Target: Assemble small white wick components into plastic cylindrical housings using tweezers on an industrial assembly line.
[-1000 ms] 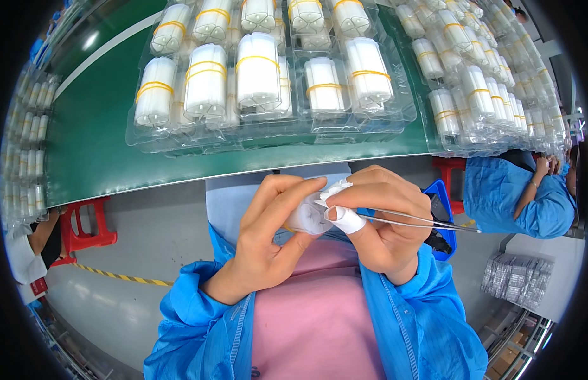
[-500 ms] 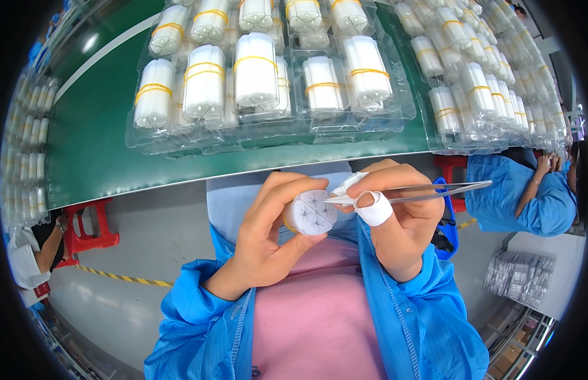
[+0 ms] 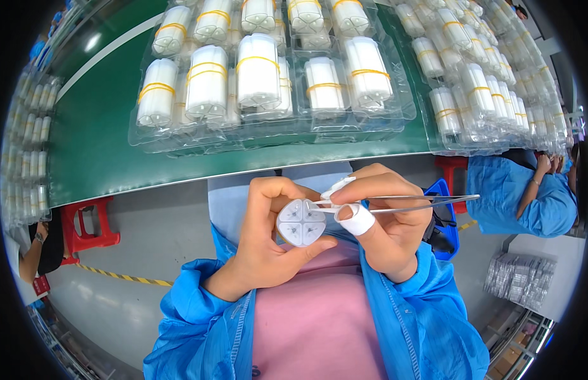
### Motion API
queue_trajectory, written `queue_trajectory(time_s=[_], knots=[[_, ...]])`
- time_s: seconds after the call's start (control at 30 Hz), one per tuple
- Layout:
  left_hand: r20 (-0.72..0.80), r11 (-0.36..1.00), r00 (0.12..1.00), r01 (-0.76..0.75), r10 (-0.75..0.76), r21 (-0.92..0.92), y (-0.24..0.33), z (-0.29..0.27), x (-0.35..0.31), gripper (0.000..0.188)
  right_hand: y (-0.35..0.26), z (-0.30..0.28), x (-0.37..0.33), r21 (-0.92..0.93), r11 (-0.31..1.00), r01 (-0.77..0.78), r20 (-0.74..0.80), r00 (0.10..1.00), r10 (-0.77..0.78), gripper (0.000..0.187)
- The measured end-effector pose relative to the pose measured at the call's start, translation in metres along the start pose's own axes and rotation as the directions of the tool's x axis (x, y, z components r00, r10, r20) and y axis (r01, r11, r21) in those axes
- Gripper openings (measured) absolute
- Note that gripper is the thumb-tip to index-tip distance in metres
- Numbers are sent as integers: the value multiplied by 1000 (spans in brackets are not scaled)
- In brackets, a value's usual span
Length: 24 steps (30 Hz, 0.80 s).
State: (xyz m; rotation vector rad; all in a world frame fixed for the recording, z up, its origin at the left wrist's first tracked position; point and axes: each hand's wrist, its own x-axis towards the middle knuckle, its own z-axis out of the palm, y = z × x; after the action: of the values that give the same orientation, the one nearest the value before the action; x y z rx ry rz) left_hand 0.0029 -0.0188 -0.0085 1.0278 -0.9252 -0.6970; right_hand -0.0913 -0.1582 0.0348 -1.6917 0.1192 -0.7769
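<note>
My left hand (image 3: 268, 234) is closed round a bundle of white plastic tubes (image 3: 301, 223), its end turned toward me. That end is split into several wedge-shaped parts, each with a small dark spot near its middle. Between my right hand's (image 3: 389, 225) thumb and fingers is a pair of metal tweezers (image 3: 427, 201), whose pale tips touch the upper part of the bundle's end. White wrapping (image 3: 357, 220) covers my right thumb, and another white piece (image 3: 338, 188) sits at a fingertip. Whether the tips grip anything is too small to tell.
On the green table (image 3: 104, 145) in front stands a clear plastic tray (image 3: 173, 142) of banded white tube bundles. More trays (image 3: 478, 95) are stacked at right. A blue bin (image 3: 443, 247) and red stool (image 3: 88, 225) are below. Co-workers sit on both sides, one in a blue sleeve (image 3: 506, 196).
Both hands have shifted slightly left, and the bundle's end has turned to show more fully. The tweezers' tips have moved from the end's right edge to its upper part.
</note>
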Motion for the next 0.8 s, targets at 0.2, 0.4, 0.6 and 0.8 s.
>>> queue_trajectory(time_s=[0.2,0.4,0.6,0.8], knots=[[-9,963,1000,24,-23,268,11,4,4,63,1,0,-4,14,998,54,-112,992,-52,14],[-19,924,999,-20,30,382,8,4,3,63,-7,0,-1,-125,983,132,-2,991,-133,17],[-47,903,998,-16,40,430,9,5,3,63,-6,2,0,-129,988,85,-17,996,-88,18],[-45,898,997,-33,59,440,10,5,3,62,-5,0,-1,-101,991,89,-8,996,-90,17]])
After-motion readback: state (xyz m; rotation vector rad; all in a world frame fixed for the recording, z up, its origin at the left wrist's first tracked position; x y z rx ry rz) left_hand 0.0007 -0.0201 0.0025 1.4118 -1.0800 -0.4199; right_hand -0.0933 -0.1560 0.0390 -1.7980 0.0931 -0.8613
